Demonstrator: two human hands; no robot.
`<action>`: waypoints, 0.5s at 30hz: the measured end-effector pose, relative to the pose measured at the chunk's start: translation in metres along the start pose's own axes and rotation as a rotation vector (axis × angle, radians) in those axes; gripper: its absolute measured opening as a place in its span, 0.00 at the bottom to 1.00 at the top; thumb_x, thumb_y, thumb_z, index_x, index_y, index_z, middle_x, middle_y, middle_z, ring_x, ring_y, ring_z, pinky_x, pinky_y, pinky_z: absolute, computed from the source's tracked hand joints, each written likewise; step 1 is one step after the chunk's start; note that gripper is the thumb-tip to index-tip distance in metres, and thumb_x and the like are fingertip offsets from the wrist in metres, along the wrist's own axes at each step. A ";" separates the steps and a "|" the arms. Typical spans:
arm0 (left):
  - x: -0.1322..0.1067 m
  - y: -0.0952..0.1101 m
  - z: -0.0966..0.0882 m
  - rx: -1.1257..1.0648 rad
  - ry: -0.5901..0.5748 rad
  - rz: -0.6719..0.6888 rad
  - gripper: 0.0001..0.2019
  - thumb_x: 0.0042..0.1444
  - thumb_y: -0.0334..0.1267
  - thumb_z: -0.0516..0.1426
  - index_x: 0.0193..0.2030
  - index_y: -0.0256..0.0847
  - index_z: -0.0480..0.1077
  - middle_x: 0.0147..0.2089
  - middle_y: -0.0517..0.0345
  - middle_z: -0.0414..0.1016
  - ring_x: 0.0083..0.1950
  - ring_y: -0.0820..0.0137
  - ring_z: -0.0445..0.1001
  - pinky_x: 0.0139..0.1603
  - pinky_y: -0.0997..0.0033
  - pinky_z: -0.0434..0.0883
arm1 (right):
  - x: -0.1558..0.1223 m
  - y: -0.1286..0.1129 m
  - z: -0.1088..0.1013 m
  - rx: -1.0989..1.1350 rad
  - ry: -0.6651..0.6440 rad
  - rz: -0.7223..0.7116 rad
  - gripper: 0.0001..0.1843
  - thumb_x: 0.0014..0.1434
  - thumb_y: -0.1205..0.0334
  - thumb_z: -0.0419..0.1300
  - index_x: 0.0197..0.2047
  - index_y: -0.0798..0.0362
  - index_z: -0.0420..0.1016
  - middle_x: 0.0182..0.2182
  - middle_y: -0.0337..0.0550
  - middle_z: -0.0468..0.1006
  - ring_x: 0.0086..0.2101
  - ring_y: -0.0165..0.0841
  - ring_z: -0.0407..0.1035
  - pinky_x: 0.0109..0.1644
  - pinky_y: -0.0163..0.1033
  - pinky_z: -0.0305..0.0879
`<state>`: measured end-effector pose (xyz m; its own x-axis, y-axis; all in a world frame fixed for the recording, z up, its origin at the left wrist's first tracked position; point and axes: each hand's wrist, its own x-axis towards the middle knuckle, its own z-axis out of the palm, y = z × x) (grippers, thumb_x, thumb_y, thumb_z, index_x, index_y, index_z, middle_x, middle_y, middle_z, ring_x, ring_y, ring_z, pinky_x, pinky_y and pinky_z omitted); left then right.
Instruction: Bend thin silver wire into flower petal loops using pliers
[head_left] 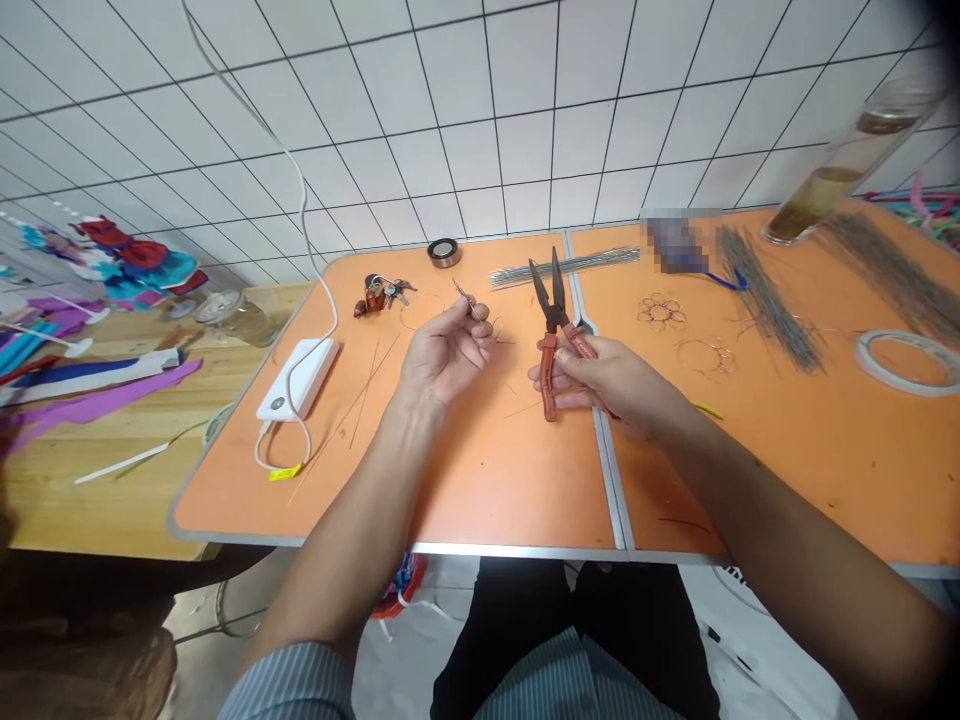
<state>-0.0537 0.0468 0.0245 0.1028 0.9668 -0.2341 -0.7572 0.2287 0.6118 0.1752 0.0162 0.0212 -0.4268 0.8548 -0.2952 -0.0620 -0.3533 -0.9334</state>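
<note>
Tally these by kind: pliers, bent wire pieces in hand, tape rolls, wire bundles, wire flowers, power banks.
Pliers: 1, in the right hand
Bent wire piece: 1, in the left hand
Tape rolls: 2
Wire bundles: 3
Wire flowers: 2
Power bank: 1
Total: 10

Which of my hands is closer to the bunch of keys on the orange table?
Left. The left hand, pinching a bent wire, sits just right of the keys; the right hand, gripping the pliers, is farther right beyond it.
</note>
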 end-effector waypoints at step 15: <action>-0.003 -0.004 0.008 0.017 0.035 -0.070 0.12 0.72 0.34 0.63 0.35 0.41 0.70 0.28 0.63 0.76 0.22 0.78 0.72 0.24 0.79 0.71 | -0.069 -0.053 -0.127 -0.772 0.174 0.456 0.17 0.62 0.44 0.74 0.35 0.48 0.81 0.28 0.51 0.84 0.34 0.48 0.83 0.40 0.53 0.83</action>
<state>-0.0459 0.0438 0.0286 0.1324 0.9438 -0.3028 -0.7376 0.2978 0.6059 0.3223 0.0237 0.0652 -0.1159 0.7621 -0.6370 0.7267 -0.3721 -0.5775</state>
